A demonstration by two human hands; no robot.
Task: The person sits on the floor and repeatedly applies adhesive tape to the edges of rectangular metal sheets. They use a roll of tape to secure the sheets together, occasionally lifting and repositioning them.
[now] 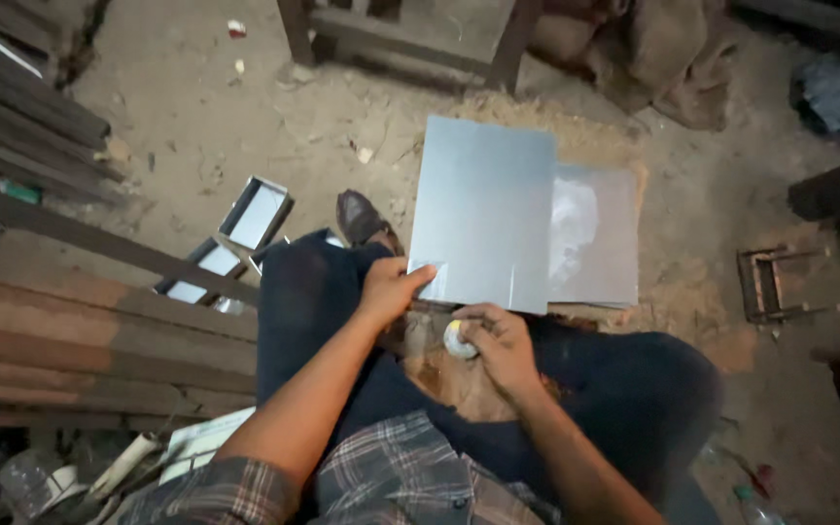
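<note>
a seated person in dark trousers and a checked shirt works over a dusty workshop floor point(196, 126), seen from above. the left hand point(391, 289) grasps the near left corner of a grey metal sheet point(483, 209), thumb on top and fingers beneath the edge. the sheet is propped at the person's knees and reaches away over the ground, overlapping a second, shinier sheet point(595, 233) that lies flat just to its right. the right hand point(498, 342) is clenched around a small pale rounded object point(459, 340), held just below the sheet's near edge and above the lap; what the object is cannot be told. one brown shoe point(360, 216) shows beside the sheet. to the left lie shallow metal trays point(255, 214) and stacked wooden planks point(60, 321); a small metal frame point(775, 284) stands on the right
</note>
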